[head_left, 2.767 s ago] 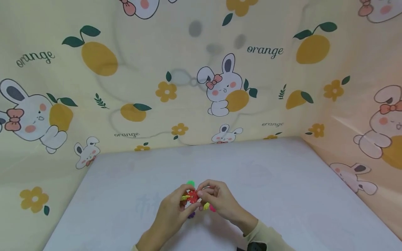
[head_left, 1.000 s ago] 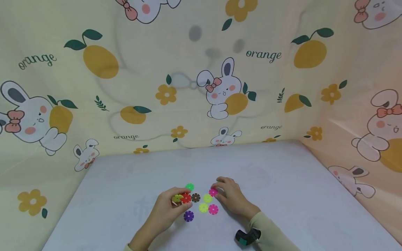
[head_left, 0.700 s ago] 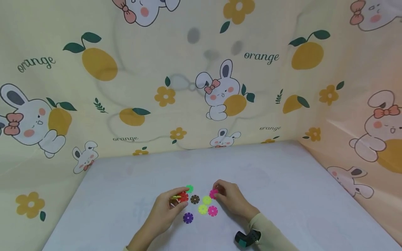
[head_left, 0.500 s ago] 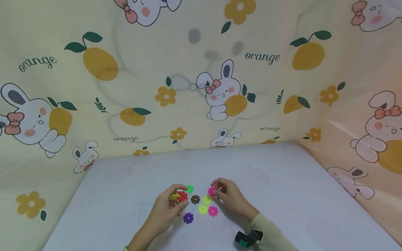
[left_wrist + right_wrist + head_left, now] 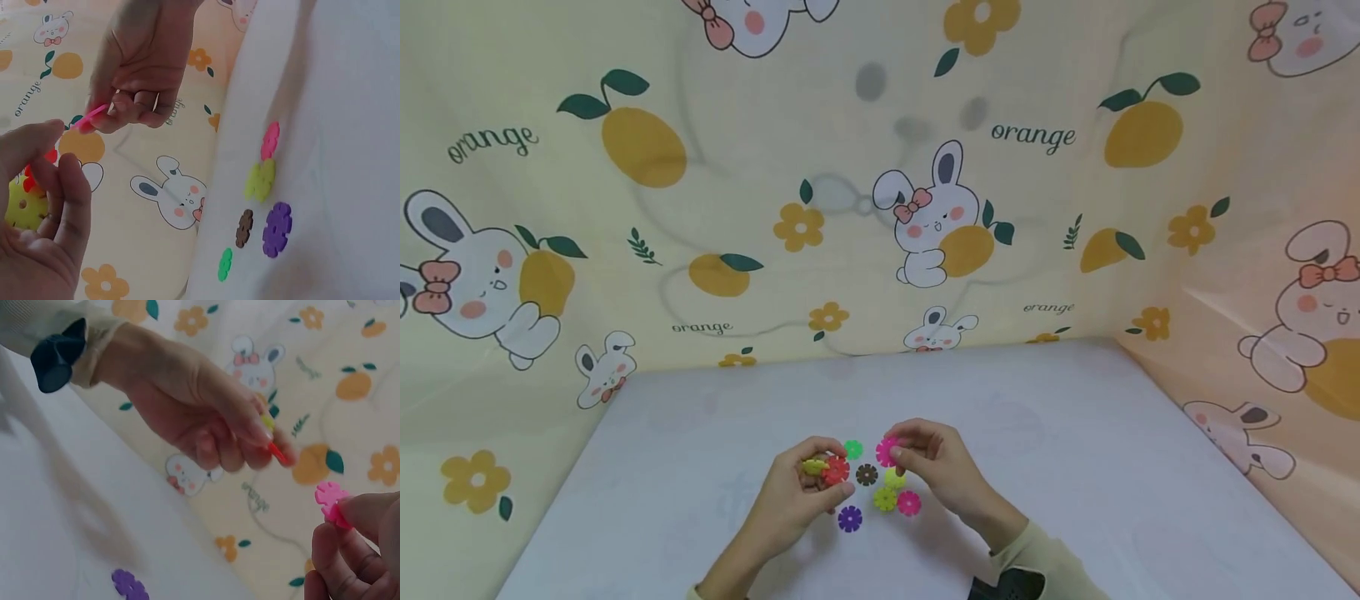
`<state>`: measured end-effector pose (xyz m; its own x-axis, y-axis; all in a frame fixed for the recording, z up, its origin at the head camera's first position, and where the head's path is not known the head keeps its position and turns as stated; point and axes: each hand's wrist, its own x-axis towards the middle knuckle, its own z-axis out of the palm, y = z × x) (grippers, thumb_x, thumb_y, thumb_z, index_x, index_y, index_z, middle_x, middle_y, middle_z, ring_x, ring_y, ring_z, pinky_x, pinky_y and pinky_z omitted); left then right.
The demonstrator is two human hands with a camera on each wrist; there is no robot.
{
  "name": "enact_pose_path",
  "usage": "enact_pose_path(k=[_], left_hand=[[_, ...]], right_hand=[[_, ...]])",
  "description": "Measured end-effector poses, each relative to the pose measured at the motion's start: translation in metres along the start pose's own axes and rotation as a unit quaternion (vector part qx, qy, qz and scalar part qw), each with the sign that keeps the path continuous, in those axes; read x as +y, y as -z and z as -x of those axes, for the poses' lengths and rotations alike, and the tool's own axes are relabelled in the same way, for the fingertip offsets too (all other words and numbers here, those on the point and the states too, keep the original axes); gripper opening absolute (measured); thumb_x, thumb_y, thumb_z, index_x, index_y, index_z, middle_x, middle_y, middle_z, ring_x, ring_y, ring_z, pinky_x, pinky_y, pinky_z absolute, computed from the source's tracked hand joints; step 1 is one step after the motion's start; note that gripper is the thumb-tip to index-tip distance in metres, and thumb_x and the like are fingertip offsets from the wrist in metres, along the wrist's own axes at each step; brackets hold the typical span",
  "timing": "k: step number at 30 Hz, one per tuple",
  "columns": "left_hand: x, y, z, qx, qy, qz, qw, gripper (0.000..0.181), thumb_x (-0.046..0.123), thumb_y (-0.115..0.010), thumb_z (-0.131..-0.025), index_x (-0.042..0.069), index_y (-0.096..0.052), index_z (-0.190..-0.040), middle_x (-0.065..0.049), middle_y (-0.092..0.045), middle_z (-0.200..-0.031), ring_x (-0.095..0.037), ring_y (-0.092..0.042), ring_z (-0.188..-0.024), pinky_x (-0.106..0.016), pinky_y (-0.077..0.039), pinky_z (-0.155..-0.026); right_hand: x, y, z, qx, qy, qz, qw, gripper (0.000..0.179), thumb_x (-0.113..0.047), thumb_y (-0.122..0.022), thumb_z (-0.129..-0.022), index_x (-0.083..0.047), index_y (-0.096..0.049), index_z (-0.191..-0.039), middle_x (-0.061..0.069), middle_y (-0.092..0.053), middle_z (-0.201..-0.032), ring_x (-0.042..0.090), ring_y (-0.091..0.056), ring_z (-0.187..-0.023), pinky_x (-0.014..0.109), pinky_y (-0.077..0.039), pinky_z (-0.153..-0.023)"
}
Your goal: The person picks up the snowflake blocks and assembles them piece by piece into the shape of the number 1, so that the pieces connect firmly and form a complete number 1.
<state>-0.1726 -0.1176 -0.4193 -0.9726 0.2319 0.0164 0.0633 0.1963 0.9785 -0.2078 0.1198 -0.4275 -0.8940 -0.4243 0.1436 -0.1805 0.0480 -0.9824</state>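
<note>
The right hand [image 5: 943, 462] is pinching a pink notched disc [image 5: 885, 451] between thumb and forefinger, and is bringing it leftward, nearer the left hand [image 5: 786, 496] than half a second ago. The left thumb and fingers are pinching a red notched disc [image 5: 836, 471], with a yellow notched disc [image 5: 815, 467] sitting against it inside the grasp; whether those two are interlocking, I cannot tell. The held pieces are staying apart. Between and below the hands, the green disc [image 5: 853, 449], brown disc [image 5: 867, 475], two lime discs [image 5: 885, 499], loose pink disc [image 5: 909, 503] and purple disc [image 5: 850, 519] are lying unmoved on the white table [image 5: 1075, 467].
</note>
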Motion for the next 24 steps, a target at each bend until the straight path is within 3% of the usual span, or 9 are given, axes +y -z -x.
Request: enact_pose_path(k=[7, 10, 15, 24], left_hand=[[0.004, -0.003, 0.004, -0.033, 0.001, 0.03, 0.999, 0.045, 0.015, -0.08, -0.087, 0.004, -0.058, -0.124, -0.022, -0.066, -0.105, -0.014, -0.064, -0.068, -0.022, -0.057, -0.064], [0.004, -0.005, 0.004, -0.041, -0.004, 0.028, 0.9988, 0.043, 0.015, -0.079, -0.088, 0.004, -0.058, -0.123, -0.023, -0.066, -0.106, -0.012, -0.062, -0.066, -0.021, -0.056, -0.063], [0.004, -0.006, 0.004, -0.05, -0.01, 0.025, 0.9984, 0.04, 0.015, -0.079, -0.088, 0.004, -0.059, -0.122, -0.013, -0.065, -0.097, -0.009, -0.06, -0.064, -0.021, -0.055, -0.061], [0.002, -0.008, 0.003, -0.05, 0.015, 0.039, 0.9979, 0.045, 0.02, -0.076, -0.091, 0.004, -0.056, -0.128, -0.007, -0.067, -0.094, -0.017, -0.065, -0.069, -0.021, -0.056, -0.064]], right_hand=[[-0.008, -0.013, 0.005, -0.006, 0.014, -0.013, 0.9998, 0.022, -0.013, -0.066, -0.098, 0.005, -0.064, -0.11, -0.004, -0.071, -0.087, 0.005, -0.061, -0.067, 0.019, -0.055, -0.065], [-0.01, -0.017, 0.006, -0.003, 0.024, -0.02, 0.9995, 0.019, -0.011, -0.067, -0.097, 0.004, -0.064, -0.107, 0.006, -0.073, -0.089, 0.005, -0.062, -0.066, 0.02, -0.056, -0.064], [-0.009, -0.022, 0.008, 0.001, 0.041, -0.024, 0.9989, 0.017, -0.009, -0.066, -0.097, 0.005, -0.063, -0.106, 0.016, -0.07, -0.089, 0.004, -0.061, -0.066, 0.019, -0.055, -0.063], [-0.009, -0.027, 0.009, 0.011, 0.037, -0.018, 0.9991, 0.018, -0.009, -0.066, -0.097, 0.006, -0.061, -0.104, 0.024, -0.067, -0.092, 0.006, -0.065, -0.069, 0.022, -0.059, -0.068]])
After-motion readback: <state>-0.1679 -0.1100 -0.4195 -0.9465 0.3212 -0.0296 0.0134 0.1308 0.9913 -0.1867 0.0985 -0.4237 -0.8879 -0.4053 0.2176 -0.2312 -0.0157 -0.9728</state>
